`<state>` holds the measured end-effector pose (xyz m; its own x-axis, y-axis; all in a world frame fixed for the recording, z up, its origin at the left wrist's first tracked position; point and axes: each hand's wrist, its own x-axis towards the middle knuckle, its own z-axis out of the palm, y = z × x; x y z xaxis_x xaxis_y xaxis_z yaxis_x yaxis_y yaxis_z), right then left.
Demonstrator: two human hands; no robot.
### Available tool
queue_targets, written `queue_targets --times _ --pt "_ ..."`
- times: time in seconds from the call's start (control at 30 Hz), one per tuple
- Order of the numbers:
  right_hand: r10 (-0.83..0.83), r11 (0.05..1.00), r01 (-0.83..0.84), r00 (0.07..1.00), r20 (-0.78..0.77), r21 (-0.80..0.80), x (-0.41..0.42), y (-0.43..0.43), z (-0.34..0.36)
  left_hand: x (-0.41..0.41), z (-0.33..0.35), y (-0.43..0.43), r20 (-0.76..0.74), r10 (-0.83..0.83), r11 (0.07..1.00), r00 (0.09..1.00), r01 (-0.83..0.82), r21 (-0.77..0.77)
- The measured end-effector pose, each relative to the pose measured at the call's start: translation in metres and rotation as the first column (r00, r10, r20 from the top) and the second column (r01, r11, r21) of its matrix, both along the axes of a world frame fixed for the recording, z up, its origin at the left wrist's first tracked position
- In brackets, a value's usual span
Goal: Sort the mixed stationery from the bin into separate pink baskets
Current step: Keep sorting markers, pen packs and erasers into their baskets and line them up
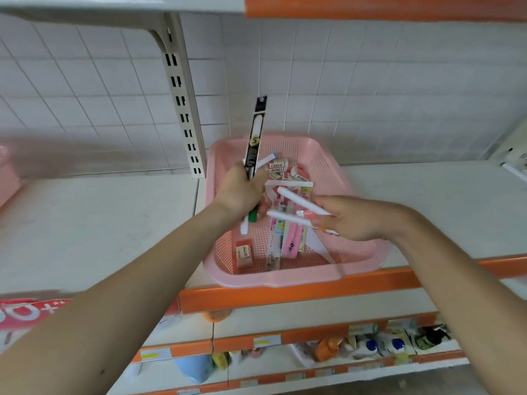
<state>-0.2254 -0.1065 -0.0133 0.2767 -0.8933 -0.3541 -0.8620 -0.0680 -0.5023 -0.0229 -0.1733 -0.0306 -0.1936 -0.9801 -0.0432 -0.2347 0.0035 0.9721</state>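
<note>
Stationery (286, 238) lies in basket (368, 252) on shelf (99, 223).

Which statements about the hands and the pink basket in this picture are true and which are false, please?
1. The left hand grips a long black packet. True.
2. The right hand is empty. False: it holds white pens.
3. The pink basket stands on the shelf. True.
4. The pink basket is empty. False: small boxes and packets lie in it.
</note>
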Motion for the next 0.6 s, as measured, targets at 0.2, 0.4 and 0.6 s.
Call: queue_targets --times 0.2,0.4,0.6 --pt "-0.187 0.957 0.271 0.851 0.492 -0.106 0.005 -0.009 0.011 0.009 0.023 0.008 -0.269 0.134 0.991 0.954 -0.131 0.03" --pt "-0.121 0.939 0.286 0.792 0.598 -0.19 0.074 -0.02 0.023 0.03 0.03 0.029 -0.321 0.046 0.999 0.946 -0.043 0.017" --pt "-0.05 0.937 0.251 0.787 0.615 -0.245 0.171 -0.019 0.029 0.102 0.039 0.042 -0.405 0.171 0.985 0.898 -0.157 0.067"
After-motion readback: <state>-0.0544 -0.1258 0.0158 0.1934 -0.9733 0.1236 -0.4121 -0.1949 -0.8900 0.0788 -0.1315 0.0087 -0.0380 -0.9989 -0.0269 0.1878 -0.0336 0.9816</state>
